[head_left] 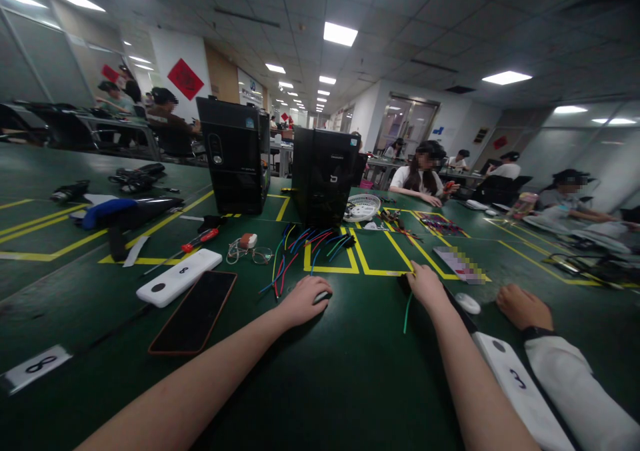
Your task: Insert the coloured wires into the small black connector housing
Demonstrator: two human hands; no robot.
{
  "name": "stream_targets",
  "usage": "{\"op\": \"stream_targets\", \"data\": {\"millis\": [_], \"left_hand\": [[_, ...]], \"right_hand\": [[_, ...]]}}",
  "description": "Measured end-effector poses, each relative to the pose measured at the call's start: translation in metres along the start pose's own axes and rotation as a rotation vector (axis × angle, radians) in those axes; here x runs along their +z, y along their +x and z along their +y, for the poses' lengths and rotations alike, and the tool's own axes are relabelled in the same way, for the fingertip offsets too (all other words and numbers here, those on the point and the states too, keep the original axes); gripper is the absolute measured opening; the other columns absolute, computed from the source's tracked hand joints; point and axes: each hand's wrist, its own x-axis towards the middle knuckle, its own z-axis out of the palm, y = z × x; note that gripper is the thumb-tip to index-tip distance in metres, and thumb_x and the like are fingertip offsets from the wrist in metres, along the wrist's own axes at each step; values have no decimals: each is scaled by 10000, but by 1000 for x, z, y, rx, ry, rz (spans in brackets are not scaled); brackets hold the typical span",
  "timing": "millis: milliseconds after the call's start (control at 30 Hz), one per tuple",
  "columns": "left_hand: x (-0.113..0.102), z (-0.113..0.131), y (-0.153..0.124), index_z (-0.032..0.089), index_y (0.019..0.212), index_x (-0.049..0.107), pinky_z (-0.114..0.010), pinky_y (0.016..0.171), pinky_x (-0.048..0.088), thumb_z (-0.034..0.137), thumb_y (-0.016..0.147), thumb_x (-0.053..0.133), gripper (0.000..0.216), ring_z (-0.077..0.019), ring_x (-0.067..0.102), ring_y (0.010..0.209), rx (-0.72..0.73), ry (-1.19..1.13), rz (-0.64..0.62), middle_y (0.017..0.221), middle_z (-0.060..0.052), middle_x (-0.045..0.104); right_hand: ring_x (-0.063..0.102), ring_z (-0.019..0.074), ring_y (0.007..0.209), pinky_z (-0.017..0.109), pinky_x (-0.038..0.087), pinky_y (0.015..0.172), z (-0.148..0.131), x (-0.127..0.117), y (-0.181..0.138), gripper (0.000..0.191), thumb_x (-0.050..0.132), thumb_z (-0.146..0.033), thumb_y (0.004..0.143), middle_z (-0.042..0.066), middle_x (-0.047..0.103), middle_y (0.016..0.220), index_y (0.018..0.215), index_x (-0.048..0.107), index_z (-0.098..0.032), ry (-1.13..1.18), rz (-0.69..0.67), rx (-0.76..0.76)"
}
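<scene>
My left hand rests low on the green table, fingers curled over a small pale object that is mostly covered. Just beyond it lie loose red, blue, green and yellow wires, with a bundle of wires with black ends further back. To the right, my right hand is closed, its fingertips pinching near a green wire that trails toward me. A dark piece shows beside those fingertips; what it is I cannot tell.
Two black computer towers stand ahead. On the left are a phone, a white power bank, a red screwdriver and glasses. Another person's hand rests close on the right, near a white mouse.
</scene>
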Motion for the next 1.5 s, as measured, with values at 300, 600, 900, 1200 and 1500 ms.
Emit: {"op": "stream_targets", "data": {"millis": [300,600,900,1200,1500], "left_hand": [[1,1,1,226,1052,606,-351,954,368,269,839,529,231,-210,502,1033,-3,10,5,1109,-41,574],[-1,2,0,227,1054,606,-359,959,361,277,843,524,233,-214,498,1045,-9,-8,-1,1113,-47,572],[-1,2,0,230,1056,605,-360,955,365,270,837,533,234,-211,500,1037,-8,-10,-3,1111,-43,573],[1,0,0,227,1055,605,-358,957,367,269,834,533,236,-208,502,1032,-1,-2,7,1109,-43,577],[-1,2,0,232,1068,598,-354,962,360,281,845,523,240,-207,493,1049,-2,1,0,1115,-39,571]], "right_hand": [[625,195,712,254,406,590,24,3,6,149,528,-218,778,111,660,750,830,633,-126,87,-166,142],[617,169,655,228,386,548,20,8,8,174,592,-122,663,64,654,711,834,613,-143,161,-211,160],[602,186,759,242,365,576,26,-21,-2,189,554,-250,761,89,659,853,902,622,-144,145,-7,76],[625,185,824,231,413,673,30,-12,4,272,525,-181,769,92,685,936,990,680,-147,111,-183,-98],[618,209,933,249,423,757,31,-2,8,313,509,-150,769,97,677,1021,1027,686,-164,63,-241,-119]]}}
